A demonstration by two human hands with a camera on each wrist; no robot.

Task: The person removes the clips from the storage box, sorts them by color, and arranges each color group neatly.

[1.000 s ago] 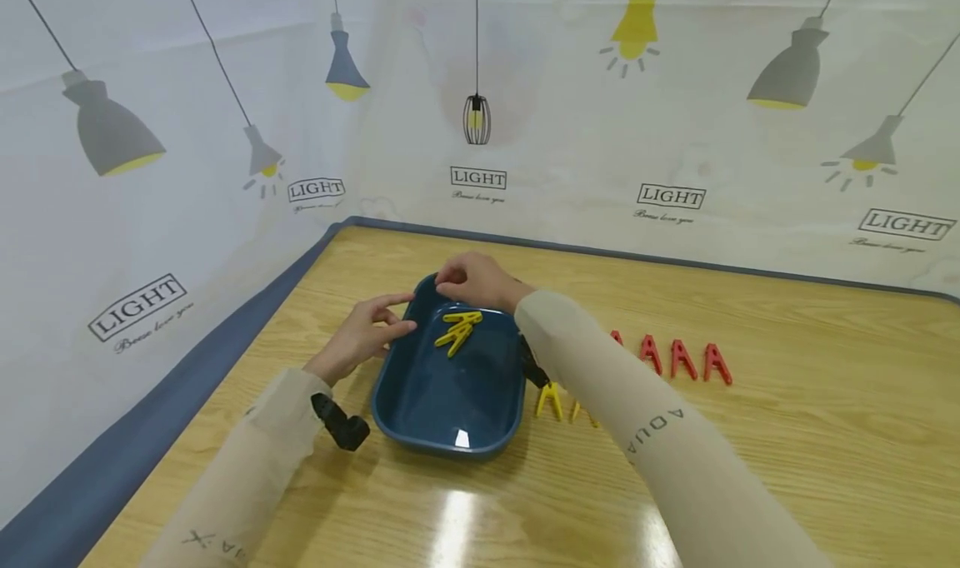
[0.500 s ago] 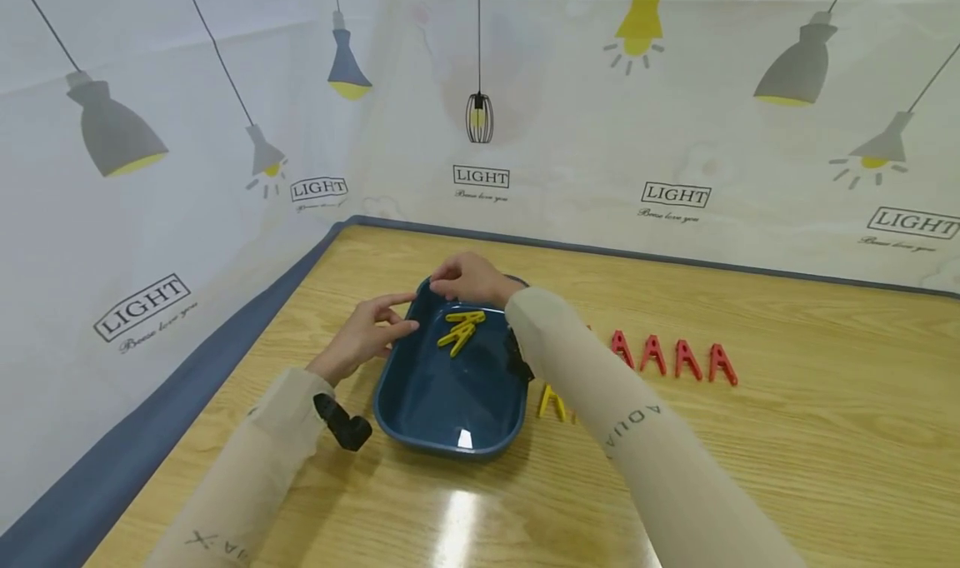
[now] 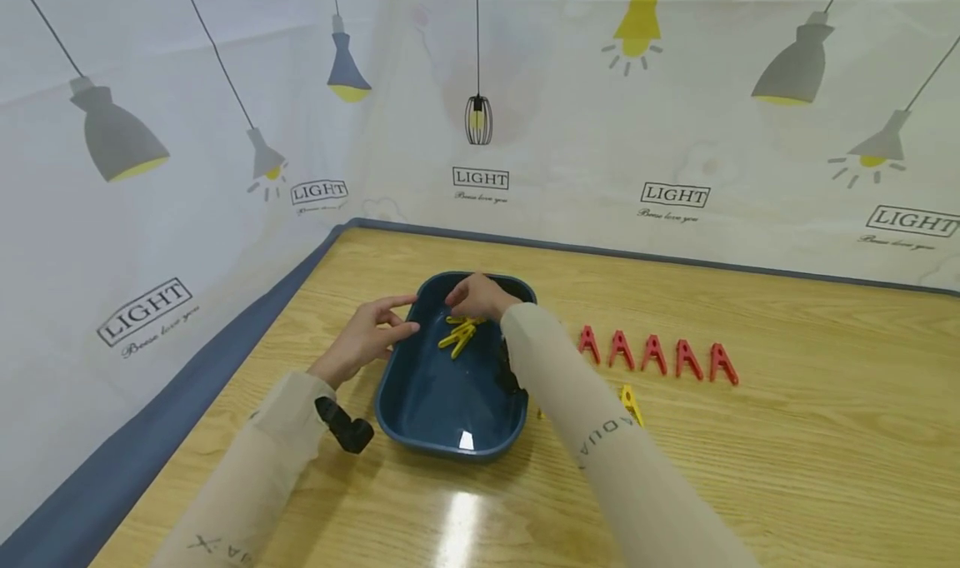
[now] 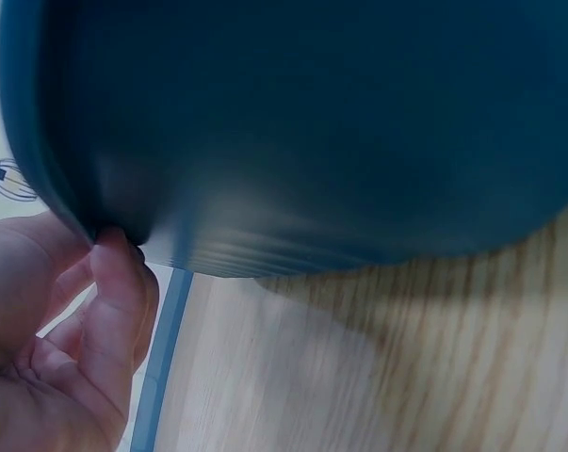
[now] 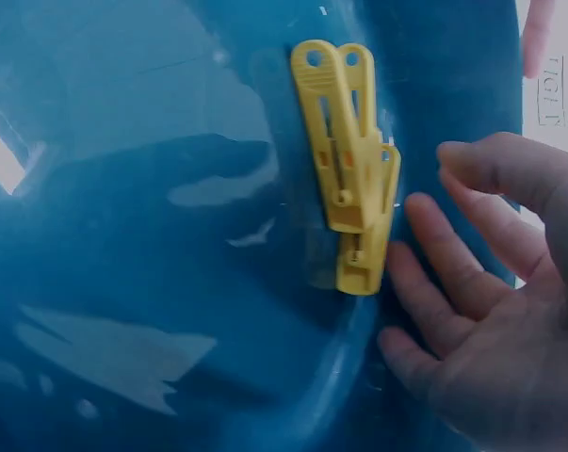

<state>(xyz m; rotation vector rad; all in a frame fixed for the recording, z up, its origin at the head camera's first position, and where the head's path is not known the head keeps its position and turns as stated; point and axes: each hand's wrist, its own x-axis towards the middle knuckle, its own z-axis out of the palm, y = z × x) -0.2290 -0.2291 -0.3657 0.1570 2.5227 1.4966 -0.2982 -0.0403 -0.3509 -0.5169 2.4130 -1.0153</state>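
Note:
A deep blue plastic tub (image 3: 450,410) stands on the wooden table. My left hand (image 3: 367,335) holds its left rim; in the left wrist view the fingers (image 4: 114,292) press against the outer wall below the rim. Inside the tub, two yellow clothespins (image 5: 335,141) lie overlapping near the far end. My right hand (image 3: 480,297) is inside the tub by them, its fingers (image 5: 439,245) loosely bent and spread, with nothing between them. In the right wrist view the fingertips come close beside the lower clothespin.
Several red clothespins (image 3: 653,355) stand in a row right of the tub. A yellow clothespin (image 3: 630,403) lies nearer, with more yellow partly hidden behind my right sleeve (image 3: 570,401). A lamp-printed backdrop (image 3: 570,135) rises behind the table (image 3: 787,451).
My right hand has moved from the tub's far left rim down and inward, over the yellow clothespins. My left hand and the tub have stayed in place.

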